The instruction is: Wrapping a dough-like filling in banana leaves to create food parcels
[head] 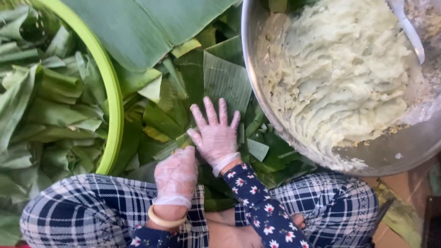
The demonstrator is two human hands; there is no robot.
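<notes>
While both hands wear thin clear gloves, the right hand (pixel 216 133) lies flat, fingers spread, on a ribbed green banana leaf piece (pixel 226 80) between the green basin (pixel 109 87) and steel bowl (pixel 390 154) of pale mash. Left hand (pixel 177 172) rests loosely curled, holding nothing, just beside it.

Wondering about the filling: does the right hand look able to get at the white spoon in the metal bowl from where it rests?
Probably yes: the right hand lies flat on a banana leaf beside the metal bowl, nothing between, though the spoon sits at the far side.
</notes>
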